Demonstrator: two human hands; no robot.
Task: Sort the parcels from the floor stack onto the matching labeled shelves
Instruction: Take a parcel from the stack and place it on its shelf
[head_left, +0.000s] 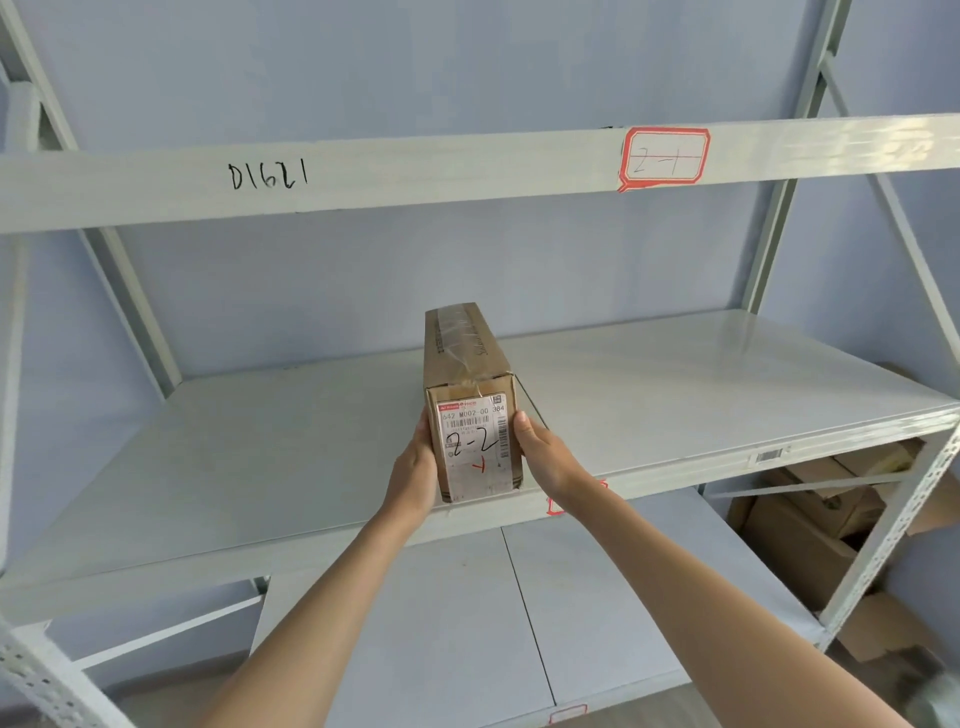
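On the middle shelf (675, 395) of a pale metal rack, a long brown cardboard parcel (470, 400) lies lengthwise, its near end at the shelf's front edge and its far end pointing toward the wall. Its end face carries a shipping label (474, 441) with "2-2" handwritten in black and a small red mark beneath. The left hand (415, 470) presses against the parcel's left side and the right hand (540, 454) against its right, fingers laid close together along the cardboard and thumbs showing near the label's edges, so the box is clasped between the two. A red-bordered tag (665, 158) on the beam above reads "2-1"; another red-edged tag (558, 505) on the front lip of this shelf is mostly hidden behind the right wrist, so its text cannot be read, though by position it is likely 2-2, which would match the parcel. Judging from this, the parcel is essentially placed, and only letting go remains for it. No other parcel sits on this shelf, so the sorting looks to be at an early stage. Brown boxes (821, 512) show at lower right behind the rack; whether they are the floor stack cannot be told.
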